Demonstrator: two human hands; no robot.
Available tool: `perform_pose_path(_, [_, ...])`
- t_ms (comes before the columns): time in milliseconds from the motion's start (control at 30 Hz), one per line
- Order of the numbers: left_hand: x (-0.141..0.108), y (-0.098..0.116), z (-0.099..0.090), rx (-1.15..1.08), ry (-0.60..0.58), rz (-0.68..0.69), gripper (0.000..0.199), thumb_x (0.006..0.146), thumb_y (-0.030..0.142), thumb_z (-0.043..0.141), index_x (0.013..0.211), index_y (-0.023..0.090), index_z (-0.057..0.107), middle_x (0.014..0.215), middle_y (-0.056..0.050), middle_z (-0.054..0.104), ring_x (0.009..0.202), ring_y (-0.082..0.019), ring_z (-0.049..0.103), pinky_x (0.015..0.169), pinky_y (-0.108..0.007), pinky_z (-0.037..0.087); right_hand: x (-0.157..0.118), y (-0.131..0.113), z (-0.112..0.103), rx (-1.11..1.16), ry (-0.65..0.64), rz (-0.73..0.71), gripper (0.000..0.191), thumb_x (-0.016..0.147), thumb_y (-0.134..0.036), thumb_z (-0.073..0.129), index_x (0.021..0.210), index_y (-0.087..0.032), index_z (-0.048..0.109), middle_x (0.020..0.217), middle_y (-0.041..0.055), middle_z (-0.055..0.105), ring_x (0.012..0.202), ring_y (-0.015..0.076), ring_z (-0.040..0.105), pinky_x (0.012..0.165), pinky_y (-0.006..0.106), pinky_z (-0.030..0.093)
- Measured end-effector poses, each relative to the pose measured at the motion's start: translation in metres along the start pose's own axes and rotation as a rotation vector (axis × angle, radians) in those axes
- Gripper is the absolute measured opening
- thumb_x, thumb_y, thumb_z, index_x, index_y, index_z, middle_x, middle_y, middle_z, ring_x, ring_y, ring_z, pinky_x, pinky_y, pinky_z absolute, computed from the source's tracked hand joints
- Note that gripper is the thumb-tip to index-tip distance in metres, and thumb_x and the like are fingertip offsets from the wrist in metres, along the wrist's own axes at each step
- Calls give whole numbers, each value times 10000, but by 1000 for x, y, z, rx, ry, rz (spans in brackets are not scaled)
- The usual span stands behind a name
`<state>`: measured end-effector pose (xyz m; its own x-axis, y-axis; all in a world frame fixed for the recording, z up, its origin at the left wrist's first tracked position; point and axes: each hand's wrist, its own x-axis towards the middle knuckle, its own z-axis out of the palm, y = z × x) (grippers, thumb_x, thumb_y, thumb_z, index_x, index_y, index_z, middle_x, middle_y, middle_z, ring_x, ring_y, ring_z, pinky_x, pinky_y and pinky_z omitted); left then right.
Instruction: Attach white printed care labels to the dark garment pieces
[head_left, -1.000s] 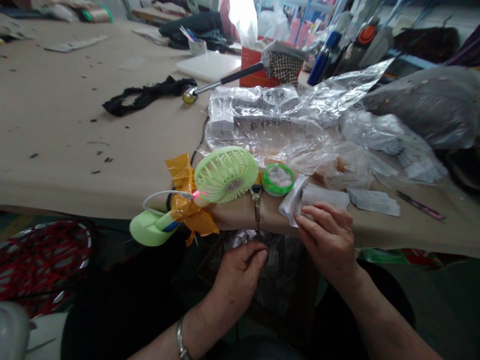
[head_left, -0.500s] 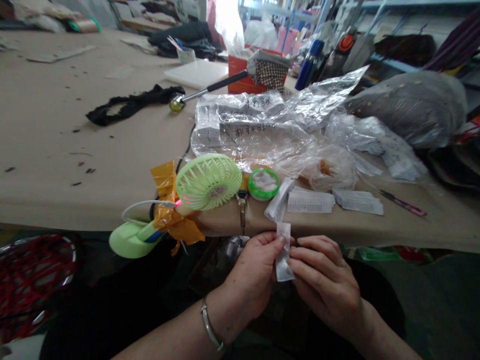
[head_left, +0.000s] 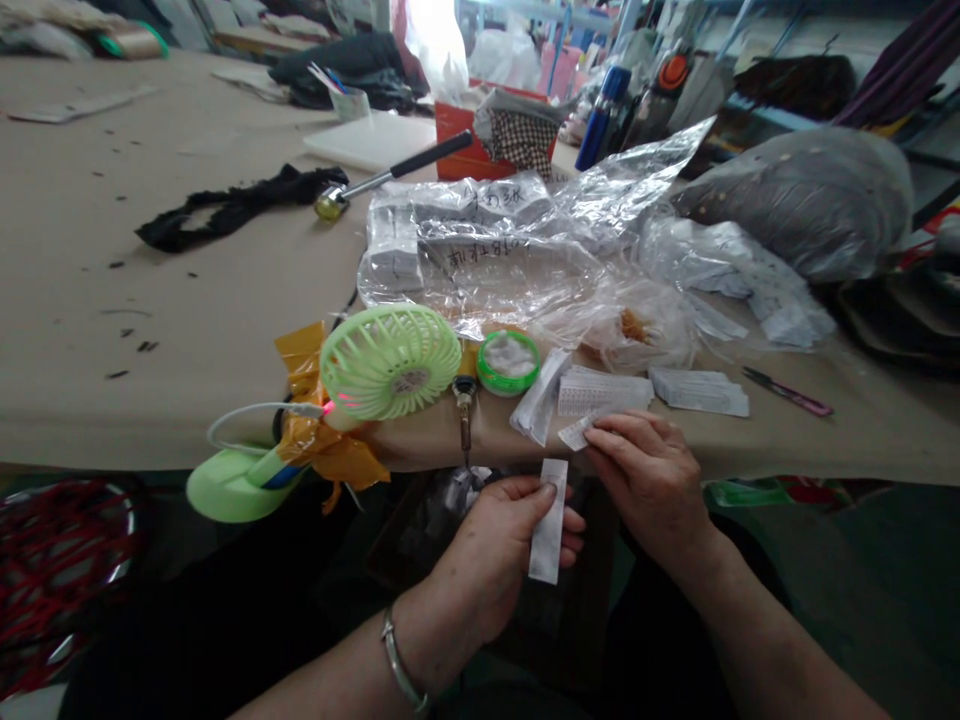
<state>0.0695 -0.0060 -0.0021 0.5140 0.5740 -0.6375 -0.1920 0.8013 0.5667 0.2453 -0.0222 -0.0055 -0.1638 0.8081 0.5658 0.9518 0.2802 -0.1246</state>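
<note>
Left hand (head_left: 517, 525): closed in a pinch, thumb on top, on a narrow white paper-like strip (head_left: 548, 535), held nearly upright just below the table edge.

Right hand (head_left: 645, 465): fingers curled at the edge of the brown-covered table (head_left: 225, 310), fingertips closed on the end of a second, tilted white printed strip (head_left: 575, 434).

Strips on the table: a fanned stack of white printed strips (head_left: 604, 390), just beyond the right hand; a smaller white stack (head_left: 701, 391) to its right; a bundle of folded white strips (head_left: 541, 398) to its left.

Containers:
- Round bright-green plastic tub (head_left: 507, 386), uncovered, filled with white fluffy wads (head_left: 510, 352); near the folded bundle.
- Large clear plastic bag with black handwriting (head_left: 487, 285), lying flat; white block-like bundles (head_left: 395, 255) inside.
- Small crumpled clear bag (head_left: 667, 340), orange-brown contents, not identifiable.
- Crumpled clear bag at right (head_left: 787, 310), white pieces within.
- Bulging translucent sack (head_left: 802, 200), grey filling, nature unclear.
- Small whitish cup (head_left: 351, 105), holding upright pen-like sticks (head_left: 324, 77).
- Red box (head_left: 453, 140), black-and-white checked cloth (head_left: 523, 140) at its front right.

Also near the tub: a pale-green plastic fan (head_left: 390, 365), and a slim metal-tipped tool (head_left: 465, 420) pointing down over the table edge.
</note>
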Motion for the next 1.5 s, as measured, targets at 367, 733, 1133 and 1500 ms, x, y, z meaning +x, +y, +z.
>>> perform_pose_path(367, [1,9,6,-213,-232,-29,166,841,122,532,816,52,681,685,-67,651,541,-93,591,521,-189,464,-21,-25,-11,517,-20,-220,135,890,-154,549,874,-199,676,909,58,680,1016,222,573,865,420,499])
perform_pose_path(733, [0,3,5,-175,-269,-72,119,764,146,643,831,54,679,669,-43,634,520,-83,568,493,-181,433,-30,-26,-14,509,-91,-265,126,881,-133,564,883,-203,669,912,40,684,1108,230,541,909,403,500])
perform_pose_path(1133, [2,-3,11,26,-149,-143,213,845,301,597,919,102,605,691,-79,697,584,-162,651,611,-298,516,-41,74,-27,-295,-81,215,515,909,-459,481,1296,-120,502,1283,181,533,1221,364,426,981,569,372])
perform_pose_path(1500, [2,-5,15,46,-98,-135,189,829,282,611,878,101,614,662,-76,691,572,-162,643,594,-291,508,-41,83,-40,11,-10,173,256,876,-337,590,1079,-180,602,1047,91,641,1013,243,578,900,416,470])
